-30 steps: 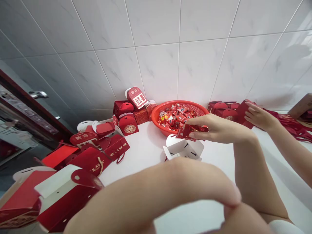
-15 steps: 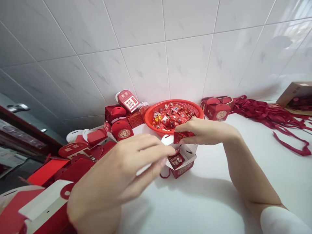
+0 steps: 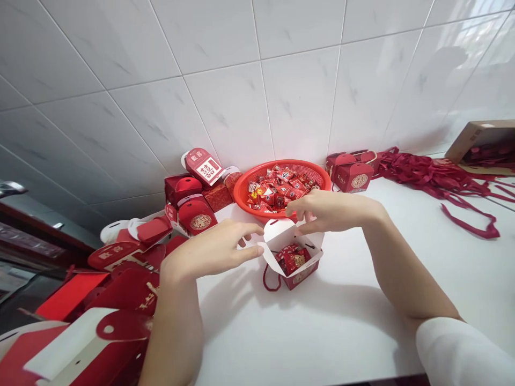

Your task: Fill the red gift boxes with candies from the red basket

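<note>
A small red box [image 3: 302, 280] with white inner flaps stands with its top unfolded on the white table. Red candy packets [image 3: 293, 258] lie inside it, and a dark red cord loop [image 3: 272, 289] hangs at its left. My left hand [image 3: 219, 246] is at the box's left flap, thumb and fingers apart; whether the thumb touches the flap I cannot tell. Over the back flap is my right hand [image 3: 328, 210], its fingers bent but spread, with nothing in them. Behind it sits a red plastic basket [image 3: 240, 194] full of wrapped candies [image 3: 277, 188].
Closed red boxes [image 3: 198, 215] and unfolded red boxes [image 3: 116, 343] crowd the left side. More closed boxes [image 3: 354, 177] stand right of the basket, beside a heap of dark red ribbons [image 3: 418, 174]. A cardboard box [image 3: 462, 139] is at the far right. A tiled wall rises behind.
The red packet that was in my right hand is no longer in it, and a packet with gold print now shows in the box. My left hand has drawn back left from over the box.
</note>
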The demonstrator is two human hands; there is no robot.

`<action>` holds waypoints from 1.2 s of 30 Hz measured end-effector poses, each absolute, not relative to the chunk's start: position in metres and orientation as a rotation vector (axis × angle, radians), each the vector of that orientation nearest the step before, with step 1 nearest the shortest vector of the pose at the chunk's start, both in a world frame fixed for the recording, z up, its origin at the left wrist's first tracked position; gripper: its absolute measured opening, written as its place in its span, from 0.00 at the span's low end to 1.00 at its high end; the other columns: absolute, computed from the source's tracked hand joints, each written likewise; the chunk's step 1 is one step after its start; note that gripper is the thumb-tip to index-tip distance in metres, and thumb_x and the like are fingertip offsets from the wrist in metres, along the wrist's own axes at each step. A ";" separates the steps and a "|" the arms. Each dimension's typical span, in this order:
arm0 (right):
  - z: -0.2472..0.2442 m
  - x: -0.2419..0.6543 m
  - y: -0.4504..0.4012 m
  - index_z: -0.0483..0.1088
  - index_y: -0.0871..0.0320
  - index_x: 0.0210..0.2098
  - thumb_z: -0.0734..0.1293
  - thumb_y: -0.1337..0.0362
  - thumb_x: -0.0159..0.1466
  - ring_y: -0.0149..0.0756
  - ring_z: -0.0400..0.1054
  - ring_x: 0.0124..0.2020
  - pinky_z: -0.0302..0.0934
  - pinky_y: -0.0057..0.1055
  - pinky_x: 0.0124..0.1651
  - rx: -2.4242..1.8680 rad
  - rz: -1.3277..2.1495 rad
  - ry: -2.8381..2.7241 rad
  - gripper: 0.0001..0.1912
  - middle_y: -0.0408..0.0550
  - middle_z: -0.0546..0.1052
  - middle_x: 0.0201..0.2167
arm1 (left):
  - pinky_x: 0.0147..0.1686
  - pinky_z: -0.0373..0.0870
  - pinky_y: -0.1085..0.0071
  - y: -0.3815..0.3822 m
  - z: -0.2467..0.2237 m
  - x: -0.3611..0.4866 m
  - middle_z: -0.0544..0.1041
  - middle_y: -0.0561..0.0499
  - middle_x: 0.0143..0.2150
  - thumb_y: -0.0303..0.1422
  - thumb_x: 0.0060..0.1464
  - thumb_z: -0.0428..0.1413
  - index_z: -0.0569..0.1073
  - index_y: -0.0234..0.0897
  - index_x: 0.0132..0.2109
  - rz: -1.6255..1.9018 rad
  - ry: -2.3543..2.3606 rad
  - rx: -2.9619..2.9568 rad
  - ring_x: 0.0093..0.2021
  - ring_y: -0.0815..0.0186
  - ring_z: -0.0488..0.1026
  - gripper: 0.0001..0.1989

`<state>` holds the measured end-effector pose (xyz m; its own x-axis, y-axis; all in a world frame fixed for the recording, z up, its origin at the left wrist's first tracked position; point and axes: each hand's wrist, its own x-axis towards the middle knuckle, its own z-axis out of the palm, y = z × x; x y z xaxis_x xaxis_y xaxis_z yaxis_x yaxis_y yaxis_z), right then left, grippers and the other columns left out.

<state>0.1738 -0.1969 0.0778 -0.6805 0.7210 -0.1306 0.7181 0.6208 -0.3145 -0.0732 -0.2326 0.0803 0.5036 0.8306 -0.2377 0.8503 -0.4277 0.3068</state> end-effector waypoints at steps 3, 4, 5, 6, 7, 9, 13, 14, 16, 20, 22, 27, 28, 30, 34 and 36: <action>0.071 0.178 -0.202 0.73 0.58 0.40 0.67 0.58 0.63 0.40 0.70 0.33 0.53 0.31 0.30 -1.497 0.341 -2.862 0.11 0.50 0.77 0.35 | 0.43 0.71 0.68 -0.232 0.076 -0.071 0.81 0.47 0.50 0.48 0.57 0.52 0.75 0.42 0.56 -0.101 1.362 2.384 0.46 0.57 0.78 0.25; 0.069 0.180 -0.205 0.73 0.58 0.39 0.67 0.58 0.62 0.41 0.70 0.33 0.52 0.31 0.29 -1.557 0.279 -2.859 0.10 0.50 0.77 0.35 | 0.43 0.71 0.68 -0.232 0.076 -0.070 0.81 0.47 0.50 0.48 0.57 0.53 0.75 0.41 0.56 -0.099 1.343 2.396 0.46 0.56 0.78 0.25; 0.066 0.182 -0.208 0.73 0.58 0.39 0.68 0.58 0.62 0.41 0.70 0.33 0.52 0.31 0.29 -1.606 0.223 -2.846 0.10 0.50 0.77 0.35 | 0.43 0.71 0.68 -0.233 0.076 -0.069 0.81 0.47 0.49 0.48 0.57 0.53 0.75 0.41 0.55 -0.094 1.322 2.403 0.46 0.56 0.78 0.24; 0.063 0.183 -0.212 0.73 0.58 0.39 0.68 0.58 0.62 0.41 0.70 0.33 0.52 0.31 0.30 -1.654 0.170 -2.823 0.10 0.50 0.76 0.34 | 0.42 0.71 0.68 -0.233 0.076 -0.068 0.81 0.46 0.48 0.48 0.57 0.53 0.75 0.41 0.54 -0.087 1.305 2.404 0.45 0.56 0.78 0.24; 0.061 0.184 -0.215 0.73 0.58 0.39 0.68 0.58 0.62 0.42 0.71 0.33 0.51 0.31 0.30 -1.701 0.120 -2.797 0.10 0.50 0.76 0.33 | 0.41 0.70 0.68 -0.234 0.076 -0.066 0.81 0.46 0.46 0.48 0.57 0.53 0.75 0.40 0.54 -0.086 1.294 2.399 0.43 0.57 0.78 0.23; 0.059 0.185 -0.222 0.73 0.59 0.37 0.68 0.58 0.62 0.42 0.71 0.32 0.51 0.31 0.30 -1.754 0.069 -2.782 0.10 0.50 0.75 0.31 | 0.37 0.69 0.68 -0.235 0.077 -0.063 0.81 0.47 0.41 0.48 0.59 0.52 0.75 0.39 0.54 -0.095 1.292 2.372 0.39 0.58 0.78 0.23; 0.059 0.180 -0.232 0.73 0.56 0.36 0.68 0.57 0.63 0.39 0.70 0.29 0.50 0.30 0.29 -1.519 0.255 -2.885 0.09 0.47 0.75 0.28 | 0.33 0.65 0.68 -0.237 0.072 -0.049 0.79 0.49 0.38 0.47 0.62 0.49 0.71 0.40 0.55 -0.100 1.379 2.359 0.37 0.58 0.76 0.21; 0.059 0.177 -0.233 0.74 0.56 0.36 0.67 0.55 0.64 0.38 0.69 0.28 0.50 0.30 0.29 -1.449 0.319 -2.902 0.11 0.46 0.75 0.28 | 0.32 0.64 0.68 -0.237 0.070 -0.045 0.79 0.49 0.38 0.46 0.62 0.49 0.70 0.40 0.55 -0.110 1.432 2.366 0.37 0.58 0.76 0.20; 0.060 0.172 -0.235 0.74 0.55 0.36 0.66 0.50 0.65 0.37 0.68 0.28 0.51 0.30 0.30 -1.363 0.404 -2.927 0.15 0.45 0.75 0.27 | 0.30 0.62 0.68 -0.238 0.064 -0.037 0.78 0.48 0.39 0.45 0.62 0.50 0.68 0.40 0.54 -0.150 1.554 2.362 0.38 0.56 0.76 0.19; 0.057 0.163 -0.235 0.75 0.56 0.37 0.63 0.41 0.65 0.37 0.68 0.28 0.53 0.30 0.31 -1.327 0.426 -2.964 0.25 0.47 0.76 0.27 | 0.29 0.61 0.68 -0.233 0.053 -0.028 0.77 0.45 0.42 0.45 0.58 0.54 0.66 0.39 0.50 -0.203 1.689 2.326 0.41 0.53 0.76 0.19; 0.055 0.159 -0.234 0.75 0.57 0.34 0.61 0.38 0.65 0.37 0.68 0.27 0.52 0.31 0.31 -1.338 0.431 -2.972 0.28 0.48 0.75 0.27 | 0.30 0.63 0.68 -0.229 0.048 -0.027 0.76 0.43 0.46 0.44 0.56 0.56 0.66 0.38 0.49 -0.197 1.685 2.325 0.44 0.52 0.76 0.19; 0.051 0.161 -0.227 0.73 0.57 0.30 0.66 0.36 0.59 0.36 0.66 0.25 0.52 0.30 0.30 -1.296 0.517 -2.964 0.28 0.46 0.73 0.24 | 0.36 0.67 0.68 -0.226 0.045 -0.024 0.74 0.39 0.53 0.41 0.52 0.59 0.58 0.38 0.63 -0.141 1.599 2.360 0.50 0.50 0.75 0.34; 0.050 0.164 -0.226 0.73 0.56 0.30 0.68 0.36 0.57 0.36 0.66 0.25 0.52 0.30 0.30 -1.263 0.557 -2.965 0.28 0.44 0.72 0.23 | 0.37 0.67 0.67 -0.227 0.046 -0.023 0.74 0.39 0.54 0.41 0.51 0.59 0.56 0.38 0.66 -0.131 1.595 2.369 0.51 0.49 0.75 0.38; 0.048 0.171 -0.224 0.73 0.55 0.30 0.72 0.36 0.52 0.34 0.64 0.23 0.52 0.30 0.29 -1.194 0.635 -2.975 0.27 0.41 0.70 0.21 | 0.38 0.67 0.67 -0.230 0.049 -0.021 0.75 0.38 0.54 0.40 0.50 0.60 0.53 0.37 0.68 -0.125 1.605 2.379 0.52 0.48 0.75 0.42; 0.044 0.182 -0.225 0.72 0.55 0.29 0.73 0.43 0.54 0.32 0.62 0.21 0.51 0.30 0.28 -1.185 0.656 -2.930 0.21 0.40 0.69 0.20 | 0.33 0.65 0.67 -0.236 0.055 -0.019 0.78 0.43 0.44 0.36 0.49 0.59 0.60 0.36 0.64 -0.179 1.561 2.431 0.44 0.51 0.77 0.36; 0.043 0.183 -0.228 0.73 0.55 0.32 0.72 0.49 0.57 0.33 0.63 0.22 0.52 0.30 0.28 -1.233 0.612 -2.884 0.15 0.41 0.71 0.22 | 0.32 0.64 0.67 -0.236 0.055 -0.020 0.78 0.46 0.40 0.36 0.51 0.57 0.68 0.38 0.54 -0.200 1.449 2.506 0.40 0.54 0.76 0.22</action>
<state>0.1832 -0.2276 0.0429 -0.7011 0.6854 -0.1965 0.7062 0.6294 -0.3242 -0.0203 -0.2365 0.0550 0.4993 0.8337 -0.2358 0.8664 -0.4800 0.1376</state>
